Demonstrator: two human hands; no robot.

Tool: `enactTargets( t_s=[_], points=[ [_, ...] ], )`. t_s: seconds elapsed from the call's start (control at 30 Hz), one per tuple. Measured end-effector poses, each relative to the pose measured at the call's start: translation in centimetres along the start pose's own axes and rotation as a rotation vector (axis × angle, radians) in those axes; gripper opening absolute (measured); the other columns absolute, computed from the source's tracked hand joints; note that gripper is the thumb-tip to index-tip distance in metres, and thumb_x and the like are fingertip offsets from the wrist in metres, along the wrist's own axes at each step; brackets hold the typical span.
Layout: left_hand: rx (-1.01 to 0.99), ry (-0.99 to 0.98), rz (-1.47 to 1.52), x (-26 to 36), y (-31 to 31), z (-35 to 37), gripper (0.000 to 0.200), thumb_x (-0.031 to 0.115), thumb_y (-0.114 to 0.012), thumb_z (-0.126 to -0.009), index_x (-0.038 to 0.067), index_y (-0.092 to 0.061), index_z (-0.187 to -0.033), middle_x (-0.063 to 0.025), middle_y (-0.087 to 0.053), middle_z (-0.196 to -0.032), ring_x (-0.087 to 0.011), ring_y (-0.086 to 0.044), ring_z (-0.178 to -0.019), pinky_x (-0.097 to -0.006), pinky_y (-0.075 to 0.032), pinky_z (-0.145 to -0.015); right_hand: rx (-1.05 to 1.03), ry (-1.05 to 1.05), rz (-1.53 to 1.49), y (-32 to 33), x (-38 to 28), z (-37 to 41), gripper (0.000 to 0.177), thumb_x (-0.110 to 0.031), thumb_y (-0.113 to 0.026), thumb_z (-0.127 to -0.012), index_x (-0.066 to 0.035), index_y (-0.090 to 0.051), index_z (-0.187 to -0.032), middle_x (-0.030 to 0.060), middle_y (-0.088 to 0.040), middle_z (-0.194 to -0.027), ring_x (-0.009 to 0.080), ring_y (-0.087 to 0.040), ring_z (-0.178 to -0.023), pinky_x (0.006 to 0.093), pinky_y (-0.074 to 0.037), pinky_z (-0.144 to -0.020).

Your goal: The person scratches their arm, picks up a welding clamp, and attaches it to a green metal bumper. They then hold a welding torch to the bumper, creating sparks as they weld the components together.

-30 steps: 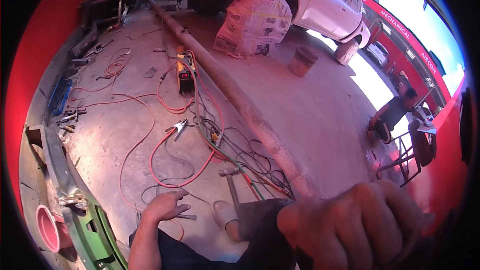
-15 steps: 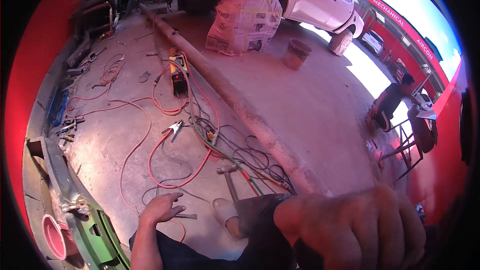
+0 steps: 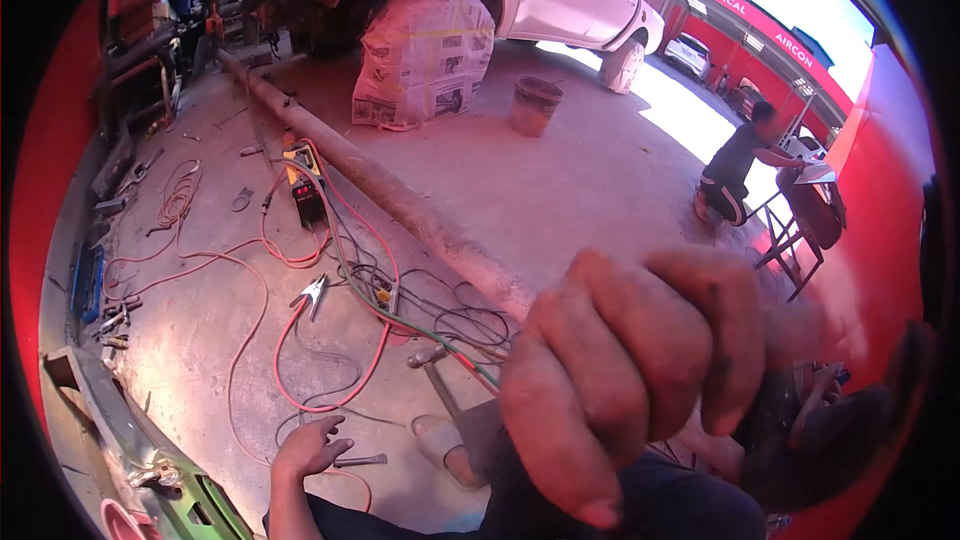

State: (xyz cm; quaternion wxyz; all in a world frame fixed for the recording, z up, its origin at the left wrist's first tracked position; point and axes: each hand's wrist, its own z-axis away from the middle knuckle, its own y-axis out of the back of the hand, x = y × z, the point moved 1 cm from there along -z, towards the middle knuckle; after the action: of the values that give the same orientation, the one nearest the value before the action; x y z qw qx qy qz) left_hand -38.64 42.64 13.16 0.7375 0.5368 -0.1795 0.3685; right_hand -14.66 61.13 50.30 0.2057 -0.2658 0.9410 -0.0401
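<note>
Two hands in shot. My right hand point(image 3: 630, 370) fills the near right, clenched in a fist; I cannot tell whether anything sits inside it. My left hand point(image 3: 310, 445) lies splayed and released at the near edge of the concrete floor point(image 3: 200, 340), with one short metal pin point(image 3: 360, 460) just beside its fingertips. One hammer point(image 3: 430, 358), one welder point(image 3: 305, 195), one long pipe point(image 3: 400, 205), one bucket point(image 3: 535, 105), one crouching person point(image 3: 735, 170) far right. Since half a second back the fist has risen closer; the left hand is unmoved.
</note>
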Motion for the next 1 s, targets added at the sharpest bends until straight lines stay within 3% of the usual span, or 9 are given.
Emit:
enactTargets(
  t_s=[0.07, 0.23, 0.33, 0.47, 0.57, 0.7, 0.77, 0.83, 1.0],
  points=[
    [0.010, 0.093, -0.009, 2.7, 1.5, 0.8, 0.065, 0.044, -0.073, -0.087, 0.007, -0.061, -0.140, -0.0191, -0.072, -0.122, -0.0371, -0.069, -0.112, -0.0448, -0.052, -0.098, 0.057, 0.004, 0.027, 2.0, 1.8, 0.5, 0.065, -0.068, -0.052, -0.098, -0.004, -0.062, -0.097, 0.0031, -0.056, -0.066, 0.0153, -0.054, -0.053, 0.0469, -0.052, -0.083],
    [0.017, 0.137, -0.029, 2.7, 1.7, 0.5, 0.065, 0.037, -0.076, -0.087, 0.010, -0.059, -0.144, -0.0188, -0.072, -0.123, -0.0346, -0.070, -0.112, -0.0421, -0.054, -0.097, 0.225, -0.412, 0.260, 4.6, 6.3, 1.6, 0.047, -0.047, -0.071, -0.096, -0.001, -0.062, -0.102, 0.0063, -0.065, -0.083, 0.0128, -0.061, -0.068, 0.0341, -0.053, -0.078],
    [0.042, 0.085, -0.089, 2.7, 1.6, 0.5, 0.059, 0.035, -0.074, -0.088, 0.010, -0.061, -0.141, -0.0188, -0.073, -0.120, -0.0340, -0.071, -0.108, -0.0424, -0.054, -0.095, -0.049, -0.697, 0.585, 5.8, 9.8, 2.4, 0.048, -0.046, -0.075, -0.093, -0.001, -0.065, -0.106, 0.0060, -0.068, -0.092, 0.0133, -0.061, -0.082, 0.0307, -0.051, -0.074],
    [0.238, 0.053, 0.088, 5.1, 1.7, 1.2, 0.049, 0.026, -0.074, -0.090, 0.002, -0.065, -0.132, -0.0173, -0.074, -0.116, -0.0315, -0.071, -0.104, -0.0410, -0.055, -0.094, -0.096, -1.002, 0.937, 11.2, 14.2, 6.4, 0.043, -0.040, -0.074, -0.095, -0.002, -0.067, -0.113, 0.0076, -0.070, -0.094, 0.0145, -0.066, -0.087, 0.0315, -0.053, -0.076],
    [0.511, -0.196, 0.466, 10.4, 2.0, 2.3, 0.043, 0.016, -0.075, -0.088, 0.001, -0.067, -0.127, -0.0174, -0.074, -0.113, -0.0326, -0.071, -0.101, -0.0394, -0.056, -0.091, 0.316, -1.157, 0.816, 18.7, 17.4, 12.9, 0.043, -0.039, -0.073, -0.095, -0.001, -0.067, -0.114, 0.0094, -0.071, -0.093, 0.0157, -0.069, -0.084, 0.0314, -0.055, -0.070],
    [0.283, -0.817, 0.292, 25.0, 5.4, 7.9, 0.045, 0.016, -0.079, -0.086, 0.004, -0.066, -0.128, -0.0159, -0.071, -0.114, -0.0315, -0.069, -0.105, -0.0396, -0.052, -0.095, 0.500, -1.372, 0.929, 23.6, 18.2, 20.8, 0.047, -0.043, -0.075, -0.091, -0.001, -0.070, -0.111, 0.0143, -0.075, -0.100, 0.0203, -0.071, -0.084, 0.0349, -0.057, -0.074],
    [0.175, -1.130, 0.262, 30.2, 5.4, 9.2, 0.054, 0.028, -0.081, -0.086, 0.005, -0.064, -0.132, -0.0142, -0.069, -0.118, -0.0317, -0.067, -0.108, -0.0410, -0.052, -0.095, 0.164, -1.449, 1.348, 24.4, 17.6, 24.0, 0.051, -0.049, -0.075, -0.087, -0.001, -0.075, -0.106, 0.0180, -0.075, -0.106, 0.0306, -0.073, -0.092, 0.0421, -0.057, -0.082],
    [0.083, -1.274, 0.246, 32.9, 4.2, 9.6, 0.062, 0.036, -0.080, -0.086, 0.005, -0.061, -0.137, -0.0133, -0.066, -0.121, -0.0315, -0.064, -0.112, -0.0424, -0.051, -0.097, 0.000, -1.591, 1.429, 24.5, 16.4, 26.8, 0.052, -0.051, -0.074, -0.085, -0.002, -0.077, -0.102, 0.0190, -0.075, -0.108, 0.0350, -0.072, -0.098, 0.0449, -0.056, -0.086],
    [0.190, -1.237, 0.332, 31.7, -0.6, 7.9, 0.063, 0.039, -0.077, -0.088, 0.005, -0.060, -0.138, -0.0132, -0.064, -0.117, -0.0326, -0.062, -0.109, -0.0436, -0.049, -0.097, -0.162, -1.916, 1.374, 22.8, 14.4, 32.2, 0.054, -0.052, -0.075, -0.084, -0.005, -0.074, -0.110, 0.0182, -0.075, -0.108, 0.0333, -0.071, -0.103, 0.0464, -0.054, -0.087]
  ],
)
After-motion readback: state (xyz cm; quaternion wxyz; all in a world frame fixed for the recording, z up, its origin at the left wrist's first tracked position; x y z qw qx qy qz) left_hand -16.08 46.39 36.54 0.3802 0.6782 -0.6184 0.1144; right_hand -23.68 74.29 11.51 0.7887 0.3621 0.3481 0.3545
